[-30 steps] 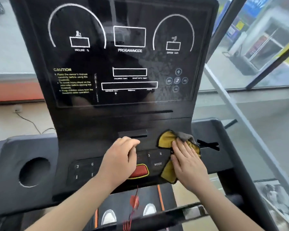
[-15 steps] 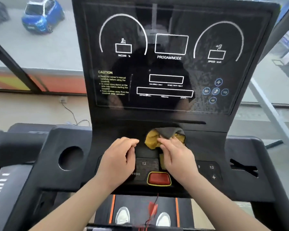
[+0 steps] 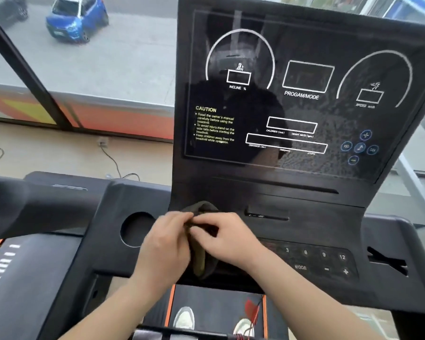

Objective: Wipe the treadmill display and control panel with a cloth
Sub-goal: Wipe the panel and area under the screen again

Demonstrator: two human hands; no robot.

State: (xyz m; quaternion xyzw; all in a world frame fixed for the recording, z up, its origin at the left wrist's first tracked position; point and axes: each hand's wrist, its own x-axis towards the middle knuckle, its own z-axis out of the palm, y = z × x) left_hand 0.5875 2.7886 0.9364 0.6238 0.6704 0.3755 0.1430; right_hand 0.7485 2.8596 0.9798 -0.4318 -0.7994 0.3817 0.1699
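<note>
Cloth [image 3: 203,260] pinched by both hands' grips – left [image 3: 166,244], right [image 3: 227,238] – below "CAUTION" display [image 3: 292,94].

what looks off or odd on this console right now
The display label reads "PROGAM/MODE", which looks like a misspelling of program. Its right side shows a speckled, smeary film. Both hands, left and right, bunch the cloth rather than wiping.

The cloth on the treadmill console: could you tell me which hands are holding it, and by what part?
Both hands hold the cloth: the left hand and right hand pinch its bunched upper part between them, while the rest hangs down over the control panel.
</note>
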